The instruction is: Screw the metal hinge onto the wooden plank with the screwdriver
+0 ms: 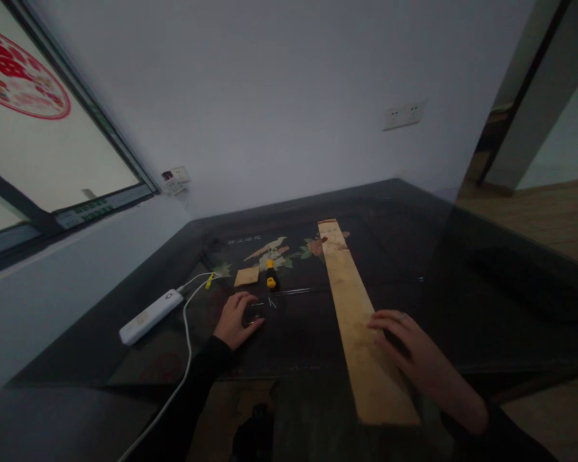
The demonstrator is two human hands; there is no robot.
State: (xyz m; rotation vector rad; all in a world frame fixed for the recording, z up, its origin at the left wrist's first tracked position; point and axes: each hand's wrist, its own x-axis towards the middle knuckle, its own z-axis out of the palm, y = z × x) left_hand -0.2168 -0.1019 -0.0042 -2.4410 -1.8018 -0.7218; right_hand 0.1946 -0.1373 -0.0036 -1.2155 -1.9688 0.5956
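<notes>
A long wooden board (349, 295) lies lengthwise on the dark table, its near end jutting past the table's front edge. My right hand (411, 350) rests on the board's right side with its fingers stretched out, touching the wood and not wrapped round it. On the tabletop to the left, my left hand (234, 321) has thumb and fingers apart around a few thin metal pieces, too small to name surely. Several thin nails or screws (272, 302) lie just right of its fingertips. A yellow and black screwdriver handle (271, 276) and a small square wooden piece (246, 276) lie beyond it.
A white power strip (151, 314) lies on the left of the table (428, 250). Its white cable (189, 340) loops over the front edge past my left forearm. A wall stands behind, with sockets (404, 116); a window (52, 128) is at left.
</notes>
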